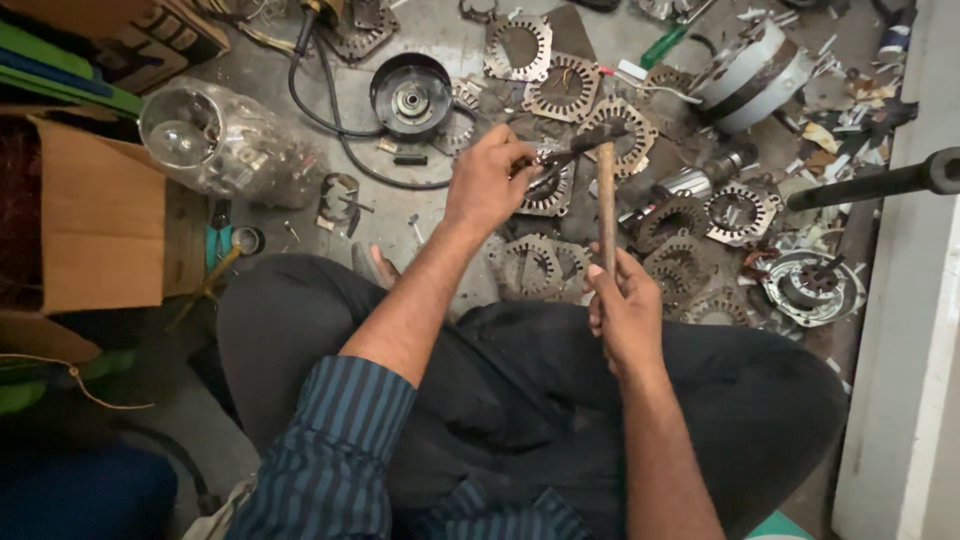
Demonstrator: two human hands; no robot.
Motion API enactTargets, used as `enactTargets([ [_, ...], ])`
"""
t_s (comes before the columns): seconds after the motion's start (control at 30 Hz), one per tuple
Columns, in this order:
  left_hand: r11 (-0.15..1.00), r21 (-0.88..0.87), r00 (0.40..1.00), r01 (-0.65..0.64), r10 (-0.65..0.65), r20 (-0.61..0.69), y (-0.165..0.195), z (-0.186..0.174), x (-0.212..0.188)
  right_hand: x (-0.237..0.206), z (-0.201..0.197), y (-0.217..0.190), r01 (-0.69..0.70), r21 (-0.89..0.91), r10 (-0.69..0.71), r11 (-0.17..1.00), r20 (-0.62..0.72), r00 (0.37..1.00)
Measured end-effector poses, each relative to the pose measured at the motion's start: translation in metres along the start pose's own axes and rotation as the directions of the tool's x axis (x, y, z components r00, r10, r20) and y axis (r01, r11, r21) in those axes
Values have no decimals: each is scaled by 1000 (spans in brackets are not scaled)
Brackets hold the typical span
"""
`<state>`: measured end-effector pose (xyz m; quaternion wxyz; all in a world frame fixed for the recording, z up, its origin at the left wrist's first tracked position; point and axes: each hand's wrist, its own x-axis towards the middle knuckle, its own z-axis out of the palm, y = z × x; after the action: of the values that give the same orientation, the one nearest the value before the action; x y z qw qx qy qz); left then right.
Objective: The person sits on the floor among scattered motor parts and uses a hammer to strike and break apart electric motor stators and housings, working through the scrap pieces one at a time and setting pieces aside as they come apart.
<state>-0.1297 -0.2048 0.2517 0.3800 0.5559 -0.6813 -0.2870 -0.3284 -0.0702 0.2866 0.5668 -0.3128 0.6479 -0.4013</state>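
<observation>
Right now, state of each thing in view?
left hand: gripping a thin metal tool
right hand: gripping hammer, head raised over stator plates
cardboard box: flap open
plastic bag: lying on its side, filled
black round housing: open side up

Single head cam, worn by the seated person, pitched steeply down past the knees onto the concrete floor (440,215). Close range: forearms fill mid-frame, cardboard box (95,225) at left edge, white wall (900,330) at right. No second view, so no overlap.
</observation>
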Motion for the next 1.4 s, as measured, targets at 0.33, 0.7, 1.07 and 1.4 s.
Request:
enactTargets([
  [0.33,993,56,995,-101,101,5,-1,2,3,4,2,-5,44,12,-44,999,4,999],
  [0.7,988,103,990,113,-121,72,-23,11,5,-8,6,-7,336,-146,-340,930,-1,941],
  [1.07,997,14,993,82,-82,87,-37,21,3,-31,2,-12,625,-587,-768,514,8,640],
  [1.4,998,-38,996,54,-51,71,-41,22,1,-49,-10,-10,506,-231,-553,831,-252,794],
])
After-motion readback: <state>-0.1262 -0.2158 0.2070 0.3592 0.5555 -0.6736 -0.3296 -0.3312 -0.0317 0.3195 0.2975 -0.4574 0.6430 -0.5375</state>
